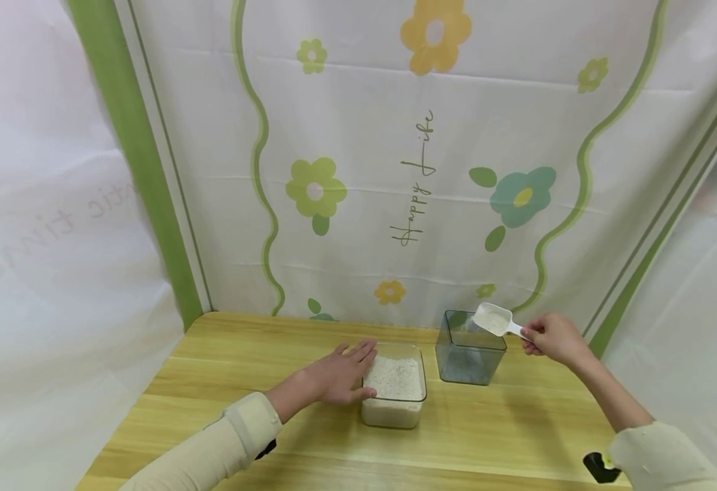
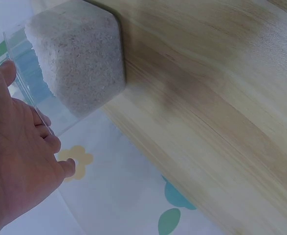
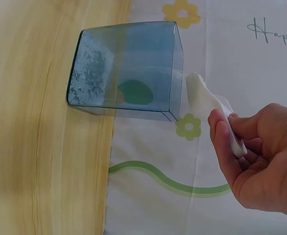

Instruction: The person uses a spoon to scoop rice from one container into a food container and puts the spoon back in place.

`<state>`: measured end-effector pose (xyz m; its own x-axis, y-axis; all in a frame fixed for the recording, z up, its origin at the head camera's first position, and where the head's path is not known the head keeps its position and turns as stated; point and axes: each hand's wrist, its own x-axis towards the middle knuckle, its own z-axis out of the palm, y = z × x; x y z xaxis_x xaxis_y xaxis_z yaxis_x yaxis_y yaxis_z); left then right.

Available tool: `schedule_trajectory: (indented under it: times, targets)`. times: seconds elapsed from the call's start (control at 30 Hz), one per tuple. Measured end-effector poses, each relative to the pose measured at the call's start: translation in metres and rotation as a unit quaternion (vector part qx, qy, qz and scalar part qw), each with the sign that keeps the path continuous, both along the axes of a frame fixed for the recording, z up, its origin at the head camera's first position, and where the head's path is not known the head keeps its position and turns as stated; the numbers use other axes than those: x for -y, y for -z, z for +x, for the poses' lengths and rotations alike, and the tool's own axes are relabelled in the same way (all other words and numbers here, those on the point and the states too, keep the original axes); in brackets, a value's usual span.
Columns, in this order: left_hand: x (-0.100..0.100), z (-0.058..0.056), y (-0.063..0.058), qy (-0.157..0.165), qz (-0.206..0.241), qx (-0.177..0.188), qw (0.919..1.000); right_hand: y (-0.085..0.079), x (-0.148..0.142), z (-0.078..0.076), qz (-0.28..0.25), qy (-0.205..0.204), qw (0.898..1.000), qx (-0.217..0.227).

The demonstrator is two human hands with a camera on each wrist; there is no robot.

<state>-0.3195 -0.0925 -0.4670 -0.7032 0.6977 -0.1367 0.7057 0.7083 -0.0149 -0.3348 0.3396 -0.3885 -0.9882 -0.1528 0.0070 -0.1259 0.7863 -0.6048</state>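
Note:
My right hand pinches the handle of a white scoop between thumb and fingers. The scoop holds pale rice and tilts just above the rim of a bluish clear square container. In the right wrist view, a scatter of rice covers the bottom of that container, and a faint pale streak shows near the scoop's lip. My left hand rests on the left rim of a clear container with its fingers extended. Rice fills much of this container, as the left wrist view shows.
Both containers stand on a wood-grain table, the bluish one farther back and to the right. A white curtain printed with flowers and lettering hangs right behind the table's back edge. More white sheets hang at both sides.

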Motion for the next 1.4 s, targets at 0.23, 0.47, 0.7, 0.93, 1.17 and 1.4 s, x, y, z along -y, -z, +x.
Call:
schedule_trajectory:
  times: [0.23,0.47,0.7,0.93,1.17,1.4]
  targets:
    - [0.000,0.001,0.000,-0.001,-0.003,-0.003,1.0000,0.007,0.006,0.003,0.070,0.006,0.995,-0.068]
    - [0.000,0.001,0.001,0.003,0.001,-0.003,1.0000,0.009,0.013,0.005,0.108,0.007,0.988,-0.108]
    - [0.000,0.001,0.000,0.006,0.004,-0.003,1.0000,0.013,0.015,0.004,0.139,0.003,0.979,-0.149]
    - [0.000,0.001,0.000,0.002,-0.001,-0.002,1.0000,0.020,0.017,0.005,0.213,-0.020,0.937,-0.277]
    - [0.000,0.002,0.000,0.003,0.002,0.001,1.0000,0.030,0.014,0.005,0.276,-0.062,0.866,-0.413]
    - [0.000,0.001,-0.001,0.001,0.001,0.001,1.0000,0.031,0.012,0.006,0.303,-0.088,0.824,-0.470]
